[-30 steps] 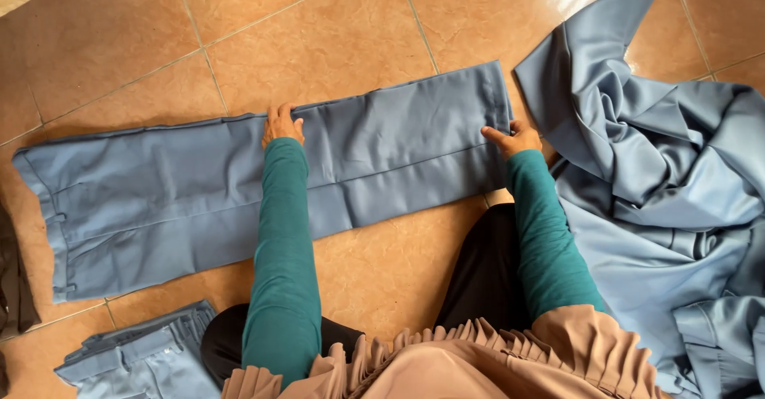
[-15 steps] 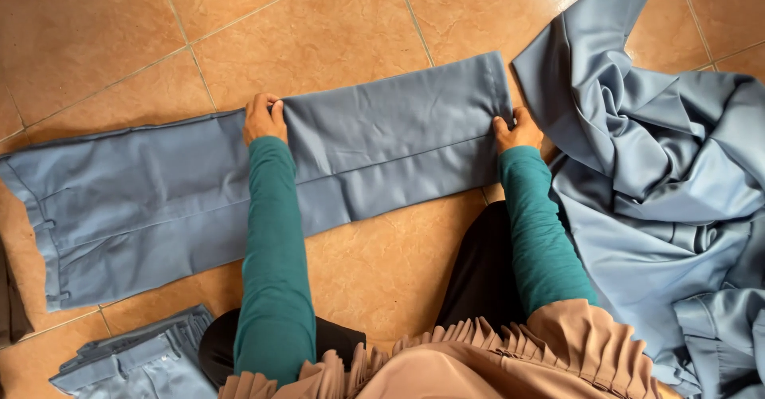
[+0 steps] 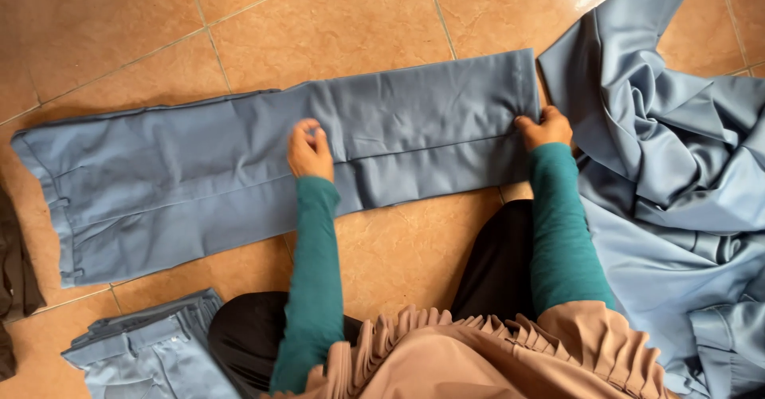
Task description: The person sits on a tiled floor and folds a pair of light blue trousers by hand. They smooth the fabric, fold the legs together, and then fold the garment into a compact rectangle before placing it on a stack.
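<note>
A pair of blue-grey trousers (image 3: 199, 176) lies flat on the tiled floor, legs laid one over the other, waistband at the left and hems at the right. My left hand (image 3: 309, 150) rests on the middle of the legs with fingers curled, pinching the cloth. My right hand (image 3: 545, 128) grips the hem end of the trousers at the right. Both arms wear teal sleeves.
A heap of loose blue-grey cloth (image 3: 677, 176) lies at the right. A folded blue-grey garment (image 3: 151, 355) sits at the lower left. Dark cloth (image 3: 12, 279) shows at the left edge. Orange-brown floor tiles (image 3: 319, 24) stretch beyond the trousers.
My left hand slid from the far edge of the trousers toward the middle of the legs and curled. My right hand stayed at the hem end.
</note>
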